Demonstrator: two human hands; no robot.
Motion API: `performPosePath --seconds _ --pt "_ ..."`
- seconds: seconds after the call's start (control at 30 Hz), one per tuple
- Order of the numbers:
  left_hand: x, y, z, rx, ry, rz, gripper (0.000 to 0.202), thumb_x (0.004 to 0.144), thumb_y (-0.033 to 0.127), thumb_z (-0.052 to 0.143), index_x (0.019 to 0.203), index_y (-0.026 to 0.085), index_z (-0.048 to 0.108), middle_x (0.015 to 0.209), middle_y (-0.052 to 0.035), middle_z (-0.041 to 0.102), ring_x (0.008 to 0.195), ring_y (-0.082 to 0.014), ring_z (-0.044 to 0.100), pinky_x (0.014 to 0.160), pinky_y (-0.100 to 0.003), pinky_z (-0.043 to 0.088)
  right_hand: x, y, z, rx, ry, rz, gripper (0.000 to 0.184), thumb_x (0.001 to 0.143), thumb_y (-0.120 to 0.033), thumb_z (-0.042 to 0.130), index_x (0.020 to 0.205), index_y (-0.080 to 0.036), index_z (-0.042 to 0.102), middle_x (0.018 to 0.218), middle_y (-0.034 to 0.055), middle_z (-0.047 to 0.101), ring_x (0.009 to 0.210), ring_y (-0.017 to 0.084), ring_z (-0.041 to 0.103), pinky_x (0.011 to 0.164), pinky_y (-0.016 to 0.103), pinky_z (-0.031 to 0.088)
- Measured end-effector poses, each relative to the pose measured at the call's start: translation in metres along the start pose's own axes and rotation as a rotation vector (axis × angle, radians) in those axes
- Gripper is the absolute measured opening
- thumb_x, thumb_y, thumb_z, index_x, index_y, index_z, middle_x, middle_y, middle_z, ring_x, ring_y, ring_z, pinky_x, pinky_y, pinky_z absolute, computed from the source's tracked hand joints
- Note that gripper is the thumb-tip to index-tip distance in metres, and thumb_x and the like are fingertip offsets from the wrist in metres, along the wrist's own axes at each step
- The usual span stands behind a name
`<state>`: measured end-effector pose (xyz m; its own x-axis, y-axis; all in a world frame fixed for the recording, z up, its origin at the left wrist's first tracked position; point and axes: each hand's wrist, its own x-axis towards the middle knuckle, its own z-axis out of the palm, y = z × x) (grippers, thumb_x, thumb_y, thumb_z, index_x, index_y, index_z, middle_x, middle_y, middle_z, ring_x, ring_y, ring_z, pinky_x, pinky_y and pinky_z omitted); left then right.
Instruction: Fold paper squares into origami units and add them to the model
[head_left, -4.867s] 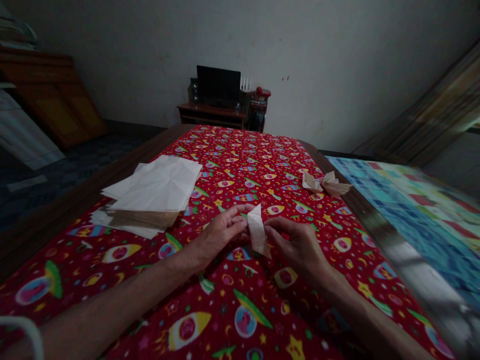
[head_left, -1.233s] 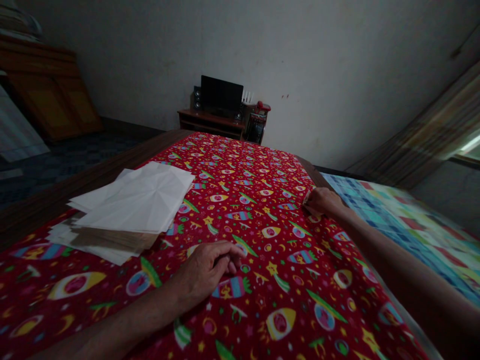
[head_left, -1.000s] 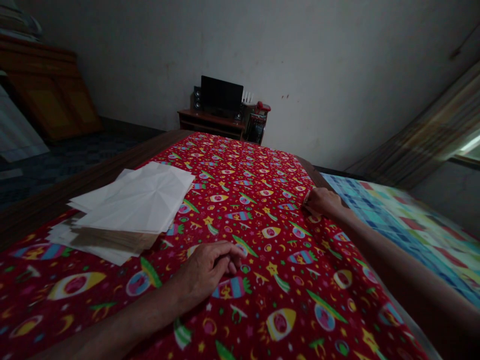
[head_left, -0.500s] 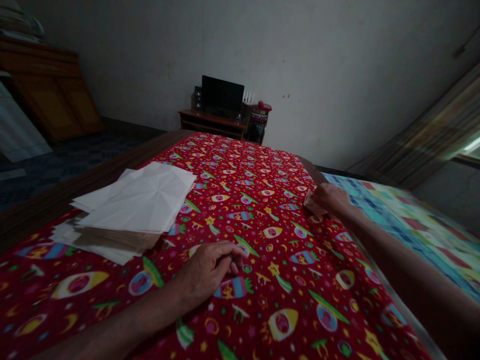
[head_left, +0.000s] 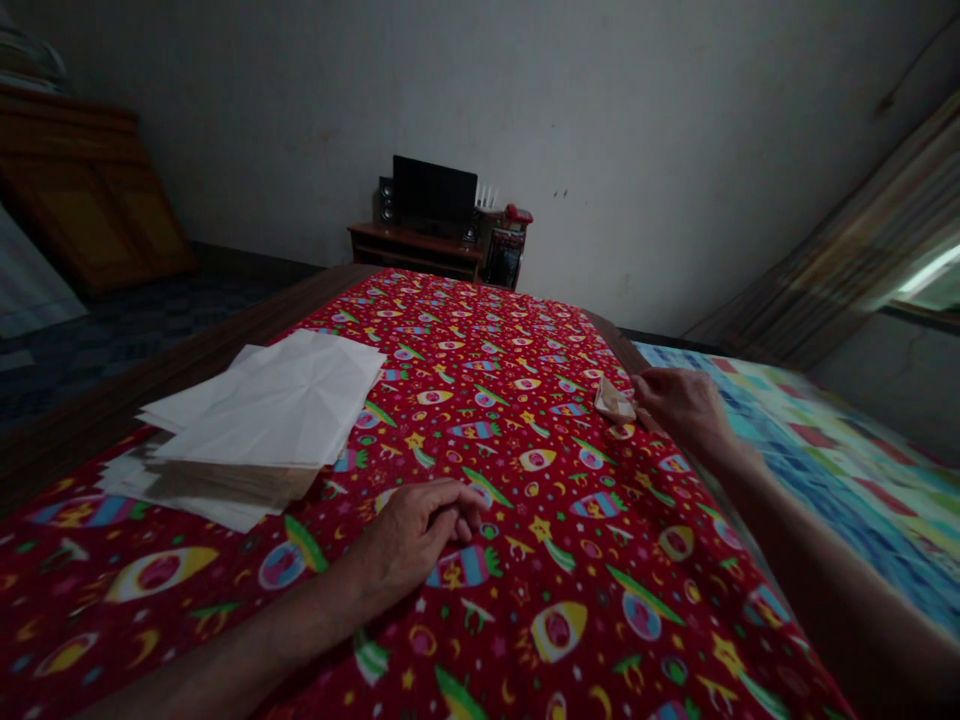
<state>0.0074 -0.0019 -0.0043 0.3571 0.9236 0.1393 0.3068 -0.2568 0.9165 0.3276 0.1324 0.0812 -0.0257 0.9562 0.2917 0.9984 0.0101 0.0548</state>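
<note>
My left hand (head_left: 424,530) rests on a red cloth (head_left: 517,540) printed with rockets, stars and planets. Its fingers are loosely bent and hold nothing. At the right side of the cloth lies a small folded piece of brownish-white paper (head_left: 615,402). Just right of it is my right hand (head_left: 679,400), bent with its fingertips close to the paper; its fingers look apart, partly hidden by the back of the hand. A stack of creased white and tan paper sheets (head_left: 274,400) lies to the left, beyond my left hand.
The cloth covers a dark wooden table (head_left: 300,295). Alongside on the right is a bed with a colourful patterned cover (head_left: 787,430). Against the far wall stand a monitor (head_left: 435,195) and speakers on a small desk (head_left: 412,240). A wooden cabinet (head_left: 90,190) is at the left.
My right hand has let go of the folded paper and drawn back to the right, leaving it on the cloth. My left hand stays in place. The view has shifted slightly.
</note>
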Motion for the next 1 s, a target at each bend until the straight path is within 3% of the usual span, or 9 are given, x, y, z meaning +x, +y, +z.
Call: performPosePath --seconds 0.13,0.27,0.37,0.47,0.53,0.57,0.67,0.8,1.0 --pt "0.001 -0.005 0.002 -0.045 0.004 0.007 0.029 0.084 0.016 0.037 0.092 0.014 0.065 0.079 -0.0039 0.067 0.068 -0.012 0.065 0.065 -0.022 0.052 -0.033 -0.018 0.014 0.108 0.066 -0.118 0.039 0.088 -0.041 0.038 0.07 -0.019 0.064 0.061 0.0063 0.063 0.055 0.016 0.053 0.051 0.027 0.027" --pt "0.003 0.009 -0.011 -0.058 0.03 0.039 0.029 0.084 0.015 0.037 0.091 0.014 0.065 0.076 -0.0032 0.068 0.065 -0.0122 0.065 0.062 -0.022 0.052 -0.076 -0.044 0.036 0.183 -0.022 -0.294 0.039 0.09 -0.04 0.036 0.063 -0.02 0.055 0.053 0.0018 0.055 0.047 0.013 0.046 0.05 0.026 0.024" --pt "0.0 0.029 -0.043 0.198 0.155 0.185 0.029 0.084 0.014 0.039 0.092 0.016 0.066 0.081 -0.0026 0.069 0.075 -0.0127 0.065 0.07 -0.022 0.051 -0.1 -0.058 0.049 0.2 -0.008 -0.363 0.036 0.092 -0.04 0.037 0.064 -0.02 0.051 0.055 0.0002 0.052 0.046 0.012 0.043 0.049 0.026 0.022" --pt "-0.008 0.036 -0.089 0.509 0.278 0.299 0.026 0.086 0.018 0.042 0.093 0.017 0.067 0.09 -0.0037 0.069 0.084 -0.0146 0.064 0.08 -0.025 0.05 -0.11 -0.064 0.057 0.22 0.092 -0.444 0.03 0.094 -0.033 0.035 0.072 -0.02 0.051 0.067 0.0027 0.055 0.055 0.014 0.049 0.052 0.027 0.026" --pt "-0.015 0.026 -0.119 0.683 0.366 0.306 0.026 0.088 0.027 0.044 0.097 0.018 0.066 0.098 -0.0054 0.069 0.092 -0.0173 0.064 0.087 -0.03 0.049 -0.111 -0.064 0.061 0.26 0.106 -0.442 0.028 0.094 -0.034 0.035 0.076 -0.02 0.05 0.07 0.0025 0.055 0.058 0.014 0.051 0.055 0.027 0.029" --pt "-0.018 0.017 -0.132 0.774 0.354 0.29 0.028 0.087 0.033 0.046 0.1 0.018 0.066 0.102 -0.0062 0.068 0.096 -0.0195 0.063 0.091 -0.033 0.047 -0.11 -0.064 0.063 0.274 0.105 -0.429 0.027 0.094 -0.034 0.036 0.076 -0.02 0.05 0.07 0.0021 0.054 0.059 0.014 0.051 0.056 0.027 0.029" --pt "-0.026 -0.016 -0.154 0.929 0.352 0.166 0.048 0.083 0.054 0.047 0.107 0.016 0.064 0.113 -0.0111 0.065 0.107 -0.0259 0.059 0.097 -0.039 0.045 -0.108 -0.063 0.066 0.267 0.11 -0.419 0.026 0.094 -0.035 0.037 0.076 -0.02 0.049 0.07 0.0017 0.053 0.059 0.015 0.051 0.056 0.027 0.029" --pt "-0.031 -0.042 -0.146 1.054 0.329 -0.002 0.066 0.08 0.057 0.047 0.124 0.008 0.054 0.132 -0.0173 0.053 0.121 -0.0297 0.05 0.103 -0.043 0.041 -0.108 -0.062 0.067 0.275 0.12 -0.442 0.026 0.095 -0.036 0.037 0.077 -0.02 0.048 0.069 0.0011 0.052 0.059 0.014 0.05 0.057 0.028 0.03" --pt "-0.037 -0.035 -0.125 1.219 0.296 -0.055 0.069 0.076 0.047 0.056 0.133 0.007 0.045 0.139 -0.0166 0.046 0.128 -0.03 0.043 0.105 -0.042 0.039 -0.108 -0.06 0.068 0.283 0.112 -0.44 0.026 0.095 -0.036 0.037 0.077 -0.021 0.046 0.07 0.001 0.052 0.06 0.015 0.05 0.057 0.028 0.03"
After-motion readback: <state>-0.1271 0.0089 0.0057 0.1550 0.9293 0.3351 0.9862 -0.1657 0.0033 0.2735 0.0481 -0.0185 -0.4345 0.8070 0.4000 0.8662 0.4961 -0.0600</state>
